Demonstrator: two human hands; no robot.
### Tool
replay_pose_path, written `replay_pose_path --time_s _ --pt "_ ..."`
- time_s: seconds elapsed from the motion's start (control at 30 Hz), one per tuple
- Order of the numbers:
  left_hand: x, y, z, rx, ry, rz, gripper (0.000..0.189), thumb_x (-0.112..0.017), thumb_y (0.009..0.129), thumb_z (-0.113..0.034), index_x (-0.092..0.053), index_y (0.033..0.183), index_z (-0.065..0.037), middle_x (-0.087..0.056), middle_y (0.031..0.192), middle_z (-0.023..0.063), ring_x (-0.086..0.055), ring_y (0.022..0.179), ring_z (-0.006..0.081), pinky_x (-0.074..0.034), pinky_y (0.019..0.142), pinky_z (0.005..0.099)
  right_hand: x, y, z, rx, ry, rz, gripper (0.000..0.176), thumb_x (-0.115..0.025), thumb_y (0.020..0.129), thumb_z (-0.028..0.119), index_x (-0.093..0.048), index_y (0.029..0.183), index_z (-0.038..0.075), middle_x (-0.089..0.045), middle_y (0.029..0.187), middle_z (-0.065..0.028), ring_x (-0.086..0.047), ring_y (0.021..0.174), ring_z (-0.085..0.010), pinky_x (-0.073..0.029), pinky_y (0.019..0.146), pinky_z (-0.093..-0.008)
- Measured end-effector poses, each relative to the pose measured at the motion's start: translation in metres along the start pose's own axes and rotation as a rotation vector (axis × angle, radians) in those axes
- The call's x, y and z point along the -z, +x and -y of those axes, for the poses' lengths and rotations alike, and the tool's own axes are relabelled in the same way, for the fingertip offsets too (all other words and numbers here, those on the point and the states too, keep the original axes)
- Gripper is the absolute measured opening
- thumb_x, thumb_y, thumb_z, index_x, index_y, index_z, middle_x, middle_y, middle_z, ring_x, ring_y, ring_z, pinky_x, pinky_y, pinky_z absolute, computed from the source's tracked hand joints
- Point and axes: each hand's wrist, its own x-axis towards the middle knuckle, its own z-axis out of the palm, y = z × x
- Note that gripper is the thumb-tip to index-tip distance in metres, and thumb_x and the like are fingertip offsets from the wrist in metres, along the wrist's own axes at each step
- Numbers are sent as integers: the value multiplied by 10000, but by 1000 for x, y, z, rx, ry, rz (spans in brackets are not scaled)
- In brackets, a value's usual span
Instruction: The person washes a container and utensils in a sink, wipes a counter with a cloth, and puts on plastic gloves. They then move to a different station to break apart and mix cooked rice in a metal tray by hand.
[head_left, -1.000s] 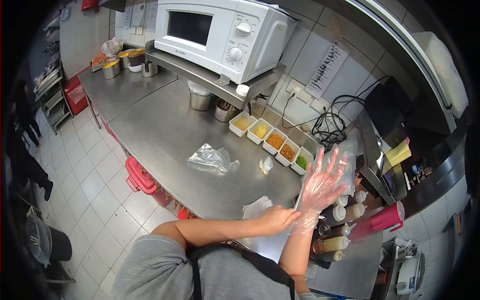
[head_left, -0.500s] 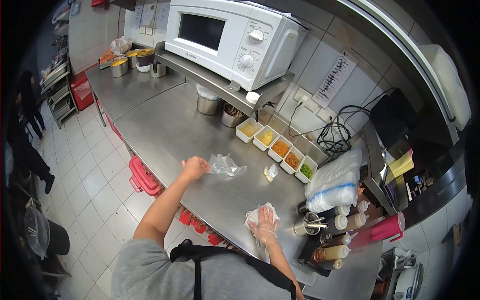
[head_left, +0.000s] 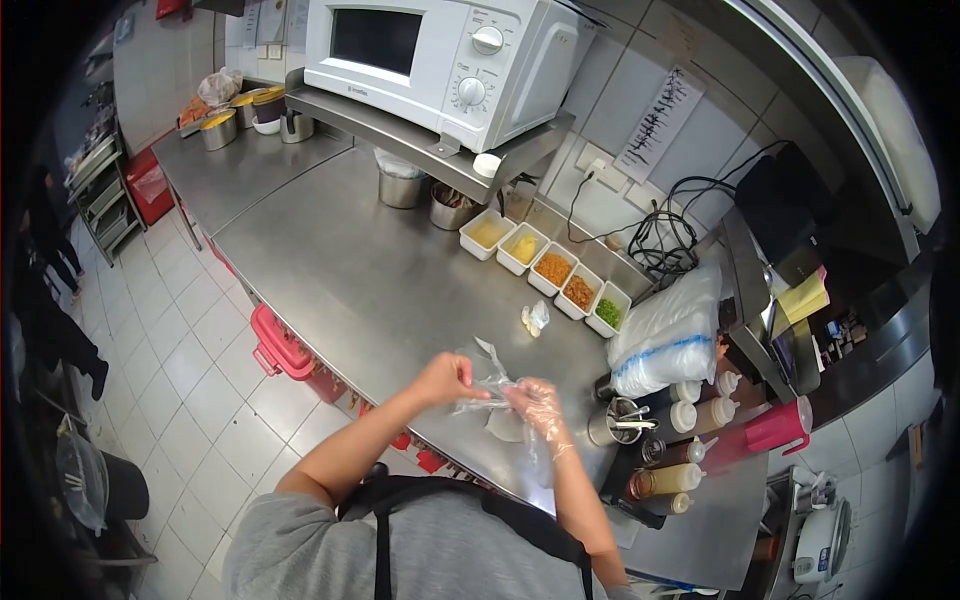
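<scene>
My left hand [head_left: 446, 380] is bare and pinches a thin, clear plastic glove [head_left: 488, 378] above the steel counter. My right hand [head_left: 537, 404], itself in a clear disposable glove, meets it from the other side with fingers closed on the same crumpled plastic. Beneath the hands a whitish, flat piece [head_left: 506, 428] lies on the counter, partly covered, its kind hard to make out. A small crumpled white wad [head_left: 535, 319] rests farther back, in front of the filled tubs.
White tubs of toppings, among them chopped greens [head_left: 608, 312], line the back. A microwave [head_left: 440, 70] stands on the shelf above. Squeeze bottles [head_left: 672, 480], a metal cup of utensils [head_left: 617, 424] and a plastic-wrapped stack [head_left: 665, 345] crowd the right. A steel counter [head_left: 320, 240] stretches left.
My left hand has come right with the clear glove, toward my right hand. My right hand has lifted from the white crumpled piece on the counter and now grips the plastic. The view has shifted slightly.
</scene>
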Motion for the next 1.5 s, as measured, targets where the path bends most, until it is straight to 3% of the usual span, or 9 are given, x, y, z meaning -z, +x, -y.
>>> replay_pose_path --time_s 0.2,0.4,0.5,0.6,0.7,0.93,1.13,1.33,1.5 --pt "28 28 -50 -102 66 -84 187 -698 645 2 -523 625 -58 -515 688 -12 -479 614 56 -393 538 228 4 5 69 170 -616 -241 95 -614 717 111 -553 682 47 -547 630 -117 -510 557 -203 -422 553 -340" --pt "57 44 -89 -421 617 -12 151 -586 667 57 -596 789 -32 -536 876 115 -568 804 290 -454 699 372 53 22 92 218 -692 -372 166 -627 699 110 -578 848 58 -571 714 -154 -540 635 -296 -445 639 -362" --pt "55 54 -111 -469 685 93 175 -595 677 49 -588 839 -18 -545 911 140 -561 869 315 -446 728 408 28 23 146 752 -705 -377 299 -670 709 140 -554 974 65 -601 783 -130 -575 703 -295 -459 686 -343" --pt "49 56 -154 -548 595 237 241 -574 675 73 -564 904 -1 -551 950 159 -547 922 337 -445 749 417 6 35 165 783 -826 -208 398 -695 719 174 -518 1059 66 -624 853 -117 -600 774 -295 -467 725 -344" --pt "53 63 -160 -549 548 313 326 -535 655 111 -539 964 8 -556 976 166 -537 935 359 -447 770 410 7 42 177 372 -601 -11 384 -691 720 159 -524 1054 74 -631 877 -134 -615 821 -307 -474 730 -374" --pt "64 70 -139 -759 502 127 379 -493 618 124 -583 956 -21 -536 1033 154 -538 947 343 -447 813 392 12 55 156 410 -877 -309 197 -598 757 87 -552 947 111 -624 815 -147 -602 785 -351 -469 669 -423" --pt "65 72 -147 -271 1006 -235 260 -503 717 15 -606 948 -45 -527 1030 127 -568 892 315 -471 724 409 15 56 179 669 -861 -608 100 -591 723 42 -550 808 74 -603 771 -131 -573 716 -359 -448 622 -409" --pt "61 25 -180 -500 699 -469 410 -509 762 -46 -497 1172 -63 -514 996 117 -571 834 316 -490 653 409 15 33 182 1126 -753 -711 148 -619 667 1 -534 771 64 -580 850 -97 -548 778 -317 -423 726 -411" --pt "17 -13 3 77 917 -41 628 -545 721 -66 -371 1325 -92 -576 945 176 -617 807 335 -508 698 413 -12 30 17 403 -920 -307 102 -608 730 108 -559 802 55 -569 803 -126 -563 811 -321 -413 768 -454"
